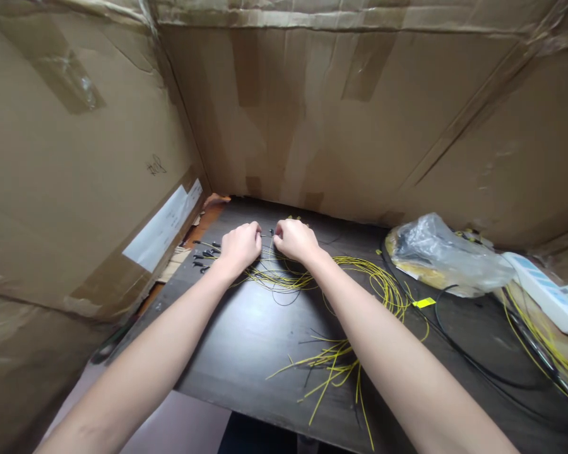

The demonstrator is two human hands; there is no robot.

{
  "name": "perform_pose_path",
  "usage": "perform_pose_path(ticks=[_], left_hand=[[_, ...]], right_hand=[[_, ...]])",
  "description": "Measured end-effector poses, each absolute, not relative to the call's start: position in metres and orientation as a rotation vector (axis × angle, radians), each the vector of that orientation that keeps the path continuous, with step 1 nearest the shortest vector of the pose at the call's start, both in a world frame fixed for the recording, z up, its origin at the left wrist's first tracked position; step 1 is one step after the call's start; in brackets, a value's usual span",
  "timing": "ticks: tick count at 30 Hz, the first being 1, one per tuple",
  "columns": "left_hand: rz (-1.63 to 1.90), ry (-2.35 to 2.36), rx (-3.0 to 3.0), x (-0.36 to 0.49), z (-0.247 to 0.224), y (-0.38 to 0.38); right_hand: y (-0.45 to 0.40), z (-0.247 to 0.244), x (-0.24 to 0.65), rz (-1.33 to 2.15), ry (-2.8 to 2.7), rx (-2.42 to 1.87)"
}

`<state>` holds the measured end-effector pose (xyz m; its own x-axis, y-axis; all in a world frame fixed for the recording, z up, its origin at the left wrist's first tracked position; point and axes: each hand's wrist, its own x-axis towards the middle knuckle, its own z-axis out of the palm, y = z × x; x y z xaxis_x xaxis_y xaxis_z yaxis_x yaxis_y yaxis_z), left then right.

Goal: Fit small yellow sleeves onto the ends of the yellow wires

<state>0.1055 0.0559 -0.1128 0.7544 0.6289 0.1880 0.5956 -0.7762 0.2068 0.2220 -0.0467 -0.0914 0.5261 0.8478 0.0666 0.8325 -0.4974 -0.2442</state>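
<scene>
My left hand (pixel 240 246) is closed in a pinch above the dark table, at a thin wire that shows as a short pale length by its fingertips. Just to its right, my right hand (pixel 295 239) is also pinched, with a small black tip (pixel 271 232) showing at its fingers. What lies inside the grips is mostly hidden. Beneath both hands runs a bundle of thin yellow wires (pixel 284 281), coiled to the right (pixel 388 284). Several black end pieces (pixel 203 255) lie left of my left hand. Loose yellow wire ends (pixel 329 372) fan out nearer to me.
Tall cardboard walls (pixel 284 126) enclose the dark table (pixel 236 340) at the back and left. On the right are a clear plastic bag (pixel 445 252), black cable (pixel 473 362), a yellow tag (pixel 424 302), a white-and-blue box (pixel 544 293) and more yellow wires (pixel 549 353).
</scene>
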Motion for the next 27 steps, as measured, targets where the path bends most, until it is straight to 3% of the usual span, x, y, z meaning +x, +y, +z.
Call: perform_pose_path(ticks=[20,27], left_hand=[[0.304,0.820,2.897,0.112,-0.118,0.047],[0.597,0.686,2.670,0.113,-0.119,0.041]], right_hand=[[-0.021,-0.092,0.242,-0.033,-1.730,-2.472],[-0.066,-0.081,0.271,-0.002,-1.248,-2.017]])
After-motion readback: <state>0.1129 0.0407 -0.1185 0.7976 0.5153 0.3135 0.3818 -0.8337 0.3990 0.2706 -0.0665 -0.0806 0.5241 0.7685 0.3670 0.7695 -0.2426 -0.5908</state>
